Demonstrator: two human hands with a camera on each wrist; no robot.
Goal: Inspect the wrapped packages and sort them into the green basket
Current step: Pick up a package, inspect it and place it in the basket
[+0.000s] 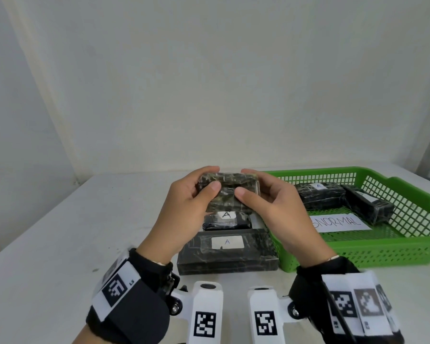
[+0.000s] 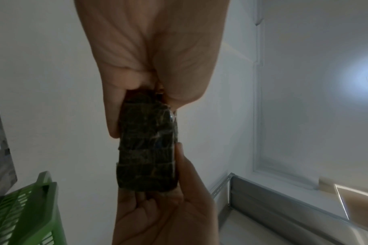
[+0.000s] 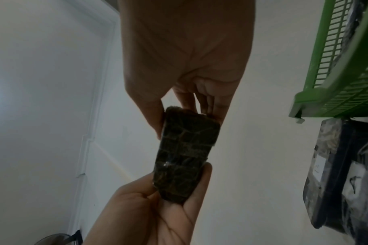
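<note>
- Centre of the head view: the left hand (image 1: 186, 207) and the right hand (image 1: 273, 207) together hold one dark wrapped package (image 1: 227, 192) lifted above the white counter (image 1: 60, 232).
- Each grip is a narrow clasp on one end of that package, thumb on the near face and fingers curled over the far edge.
- The left wrist view shows the same package (image 2: 146, 145) pinned between the two hands, one coming in from the top of the frame and one from the bottom; the right wrist view shows it likewise (image 3: 185, 155).
- Just below the hands in the head view, a small package labelled "A" (image 1: 227, 220) lies on the counter, and nearer the camera a larger package labelled "A" (image 1: 227, 254) lies beside it.
- At the right of the frame stands the green basket (image 1: 382, 249), its left wall just beside the larger package.
- Inside the basket lie two more wrapped packages (image 1: 320, 194) (image 1: 370, 207), touching at a corner, and a paper strip (image 1: 338, 222) whose readable letters are "NORMAL".
</note>
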